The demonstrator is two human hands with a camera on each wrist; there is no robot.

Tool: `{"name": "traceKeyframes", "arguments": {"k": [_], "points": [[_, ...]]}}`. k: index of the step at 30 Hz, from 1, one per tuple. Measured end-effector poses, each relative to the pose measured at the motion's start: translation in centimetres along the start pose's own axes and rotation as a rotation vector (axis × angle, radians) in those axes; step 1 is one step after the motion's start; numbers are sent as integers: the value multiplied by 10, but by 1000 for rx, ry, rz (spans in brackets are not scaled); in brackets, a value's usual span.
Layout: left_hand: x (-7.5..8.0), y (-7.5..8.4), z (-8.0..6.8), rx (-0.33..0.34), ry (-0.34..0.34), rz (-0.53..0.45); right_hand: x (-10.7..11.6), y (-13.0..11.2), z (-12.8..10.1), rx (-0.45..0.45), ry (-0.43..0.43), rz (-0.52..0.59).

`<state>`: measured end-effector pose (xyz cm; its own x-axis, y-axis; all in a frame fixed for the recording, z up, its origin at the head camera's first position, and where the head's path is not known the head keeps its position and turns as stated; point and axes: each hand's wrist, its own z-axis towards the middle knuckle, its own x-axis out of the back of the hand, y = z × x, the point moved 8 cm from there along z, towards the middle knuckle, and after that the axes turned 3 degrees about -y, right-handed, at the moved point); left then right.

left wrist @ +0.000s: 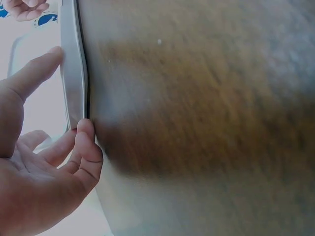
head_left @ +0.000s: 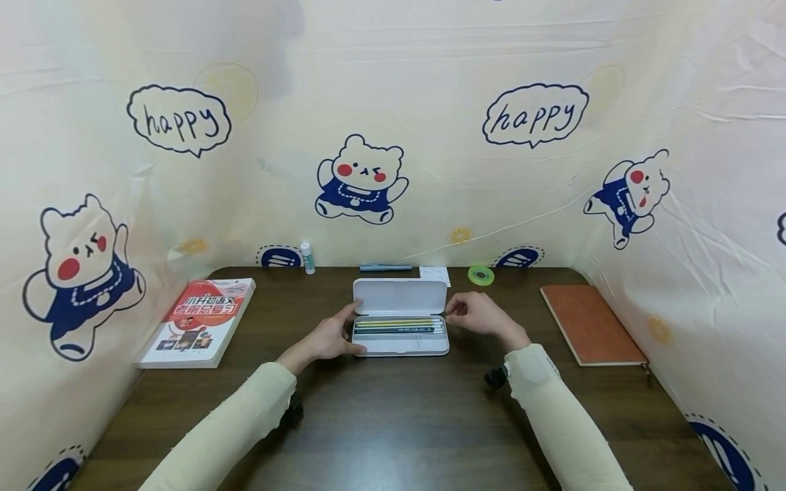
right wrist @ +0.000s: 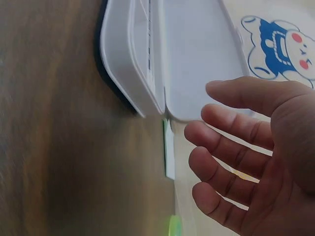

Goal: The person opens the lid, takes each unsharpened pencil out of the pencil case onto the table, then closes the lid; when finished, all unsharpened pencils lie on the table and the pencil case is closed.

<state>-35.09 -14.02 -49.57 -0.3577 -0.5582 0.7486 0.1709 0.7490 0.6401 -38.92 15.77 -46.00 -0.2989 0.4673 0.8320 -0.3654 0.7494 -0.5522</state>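
Head view, hands: left hand [head_left: 328,339] touches the case's left end with relaxed fingers; right hand [head_left: 475,314] hovers spread by its right end.
Pencil case [head_left: 401,326]: one, white, lid raised, between both hands on the table [head_left: 393,409].
Pencils [head_left: 398,325]: several, count unclear.

Both cream-sleeved forearms reach forward and converge toward the middle, the left hand [head_left: 331,337] lying palm-inward with its fingers loosely extended and thumb spread, while the right hand [head_left: 479,315] hovers open, fingers relaxed and slightly bent, gripping nothing.
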Motion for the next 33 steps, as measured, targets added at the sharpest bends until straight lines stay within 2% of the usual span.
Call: {"name": "traceKeyframes", "arguments": {"k": [7, 15, 21, 33], "points": [[-1, 1, 1, -14, -13, -21, -19, -15, 4, 63, -43, -39], [0, 3, 1, -1, -38, -41, -32, -22, 8, 75, -54, -89], [-1, 0, 2, 14, -44, -73, -38, -25, 11, 66, -66, -153], [1, -4, 2, 27, -35, -87, -43, -33, 14, 73, -92, -172]]}}
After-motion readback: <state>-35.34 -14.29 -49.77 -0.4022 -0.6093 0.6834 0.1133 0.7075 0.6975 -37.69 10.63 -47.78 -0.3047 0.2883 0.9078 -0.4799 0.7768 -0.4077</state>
